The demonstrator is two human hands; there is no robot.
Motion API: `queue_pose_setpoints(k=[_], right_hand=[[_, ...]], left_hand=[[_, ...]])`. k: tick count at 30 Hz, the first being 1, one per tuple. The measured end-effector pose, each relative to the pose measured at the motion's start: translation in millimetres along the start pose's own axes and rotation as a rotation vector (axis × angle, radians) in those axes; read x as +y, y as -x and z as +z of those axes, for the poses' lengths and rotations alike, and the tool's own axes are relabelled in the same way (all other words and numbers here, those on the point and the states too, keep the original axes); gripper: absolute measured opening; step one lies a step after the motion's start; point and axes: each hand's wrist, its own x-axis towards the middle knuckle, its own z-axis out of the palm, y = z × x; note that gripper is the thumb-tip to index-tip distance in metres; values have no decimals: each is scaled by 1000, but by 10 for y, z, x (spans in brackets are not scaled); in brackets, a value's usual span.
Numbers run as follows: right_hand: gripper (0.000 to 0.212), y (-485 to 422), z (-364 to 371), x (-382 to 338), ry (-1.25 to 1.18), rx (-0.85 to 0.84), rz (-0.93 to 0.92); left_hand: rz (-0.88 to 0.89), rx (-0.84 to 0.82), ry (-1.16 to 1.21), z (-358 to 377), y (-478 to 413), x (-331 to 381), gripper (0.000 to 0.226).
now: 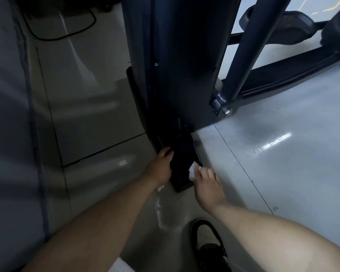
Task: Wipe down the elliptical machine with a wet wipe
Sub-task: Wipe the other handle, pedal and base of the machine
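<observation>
Pinches the wet wipe [193, 170], likely light, limp and slick so best kept bunched, in the right hand [207, 186] against the low foot [182, 177] of the heavy, rigid elliptical machine [182, 85], left hand [162, 161] curled over that foot's other edge.

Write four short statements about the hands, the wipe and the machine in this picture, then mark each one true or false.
1. The right hand holds a white wipe against the machine's dark base bar. True.
2. The left hand hangs free, clear of the machine. False: it grips the left edge of the base bar.
3. The wipe is on a foot pedal. False: the pedal is far off at the upper right, and the wipe is down at the base bar by the floor.
4. A black shoe shows on the floor below the right forearm. True.
</observation>
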Motion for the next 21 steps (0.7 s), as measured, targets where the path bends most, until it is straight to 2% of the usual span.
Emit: queue_pose_setpoints(k=[3,7,10,13,15,18,21], right_hand=[[77,103,61,-87,1,-8,-170],[68,-251,-67,-344,93,63,-305],[76,-384,-197,-420,59,-21,-253],[73,-424,-247,-309,-92,-147,-5],[64,-438,-297,-242,-289,-159,118],[35,-535,-511,-278,-874,-106,347],[27,-605,-785,-362,-1212,-80,430]], left_hand=[[-14,0,20,-20,25,48,66],[-1,-19,21,-94,59,36,57],[11,-47,30,-117,103,47,53],[-29,-44,74,-89,110,29,57],[-58,14,147,-90,84,53,56],[-64,71,400,-171,46,238,49],[-70,136,717,-287,18,495,37]])
